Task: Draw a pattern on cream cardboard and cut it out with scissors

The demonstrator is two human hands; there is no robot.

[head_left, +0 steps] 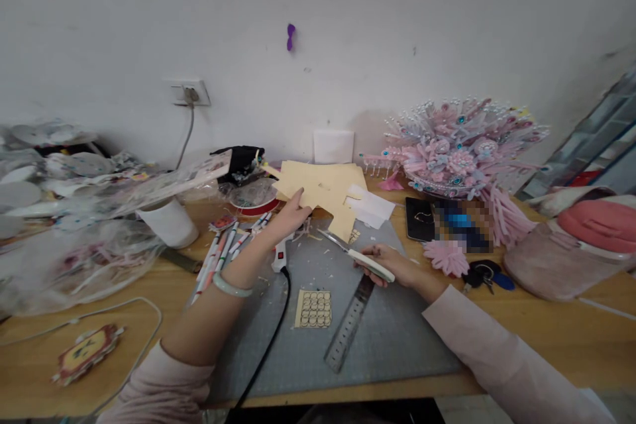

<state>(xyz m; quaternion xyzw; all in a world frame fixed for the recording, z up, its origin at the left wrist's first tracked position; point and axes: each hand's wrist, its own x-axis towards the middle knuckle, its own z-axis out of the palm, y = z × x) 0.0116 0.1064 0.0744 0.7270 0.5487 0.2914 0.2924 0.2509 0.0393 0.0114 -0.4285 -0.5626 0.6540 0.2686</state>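
Note:
My left hand (293,217) reaches to the near left edge of a pale yellow paper sheet (322,179) with cut-out edges. Its index finger is stretched out over the sheet; whether it presses on the paper I cannot tell. My right hand (385,266) is closed around the white handles of a pair of scissors (368,264), whose blades point left, close to the sheet's lower strip. Below that hand a metal ruler (348,328) lies slanted on the grey cutting mat (397,344). A small yellow piece with drawn black circles (315,309) lies left of the ruler.
Markers (218,255), a white cup (169,222) and a power strip (281,255) with a black cord sit at left. On the right are a pink beaded headdress (457,146), a phone (420,218), keys (481,275) and a pink-lidded container (561,258). White paper (370,207) lies behind.

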